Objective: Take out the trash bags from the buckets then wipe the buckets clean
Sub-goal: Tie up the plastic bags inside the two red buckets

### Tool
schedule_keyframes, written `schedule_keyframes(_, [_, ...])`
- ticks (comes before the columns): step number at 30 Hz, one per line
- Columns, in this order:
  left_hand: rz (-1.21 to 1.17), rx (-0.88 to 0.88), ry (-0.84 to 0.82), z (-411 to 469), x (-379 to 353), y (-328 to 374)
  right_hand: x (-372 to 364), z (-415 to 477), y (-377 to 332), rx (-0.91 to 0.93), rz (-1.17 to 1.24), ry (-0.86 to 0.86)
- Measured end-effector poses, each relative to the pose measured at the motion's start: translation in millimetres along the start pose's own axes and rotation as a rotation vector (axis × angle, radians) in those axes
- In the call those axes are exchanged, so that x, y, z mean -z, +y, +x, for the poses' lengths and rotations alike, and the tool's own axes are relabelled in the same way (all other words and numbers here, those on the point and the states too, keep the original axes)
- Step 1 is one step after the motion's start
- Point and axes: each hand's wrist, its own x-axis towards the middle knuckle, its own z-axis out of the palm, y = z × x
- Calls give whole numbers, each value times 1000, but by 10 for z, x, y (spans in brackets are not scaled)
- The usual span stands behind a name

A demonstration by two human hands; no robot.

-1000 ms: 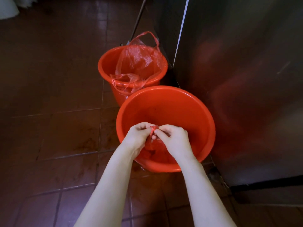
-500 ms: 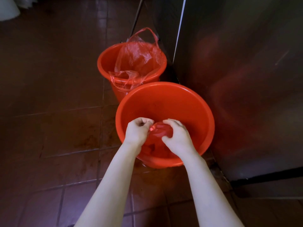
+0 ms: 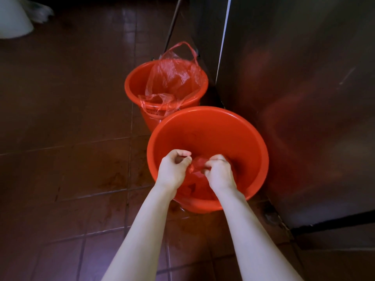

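Two red buckets stand on the floor. Over the near bucket (image 3: 207, 126), both my hands hold a bunched red trash bag (image 3: 195, 168) inside its mouth. My left hand (image 3: 173, 169) pinches the bag's top on the left with curled fingers. My right hand (image 3: 220, 172) grips the bunch on the right. The bag's lower part hangs down inside the bucket, partly hidden by my wrists. The far bucket (image 3: 134, 88) holds a thin red trash bag (image 3: 174, 78) whose handles stick up and drape over its rim.
Dark brown floor tiles (image 3: 71, 159) look wet and stained. A tall stainless steel cabinet (image 3: 304, 98) stands close on the right, touching distance from both buckets. A thin pole (image 3: 172, 23) leans behind the far bucket. A white object (image 3: 12, 19) sits top left.
My hands have drawn slightly apart while working the top of the bunched bag, and they have sunk a little into the near bucket. The far bucket and its bag stayed put.
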Motion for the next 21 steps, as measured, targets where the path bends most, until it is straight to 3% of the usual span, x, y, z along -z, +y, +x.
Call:
schedule_keyframes(5, [-48, 25, 18, 44, -16, 11, 210, 4, -115, 62, 216, 71])
schedule_keyframes(10, [-59, -6, 29, 86, -36, 31, 341, -184, -149, 142, 197, -139])
schedule_keyframes(21, [-197, 170, 106, 151, -212, 7, 325, -239, -251, 187, 456, -129])
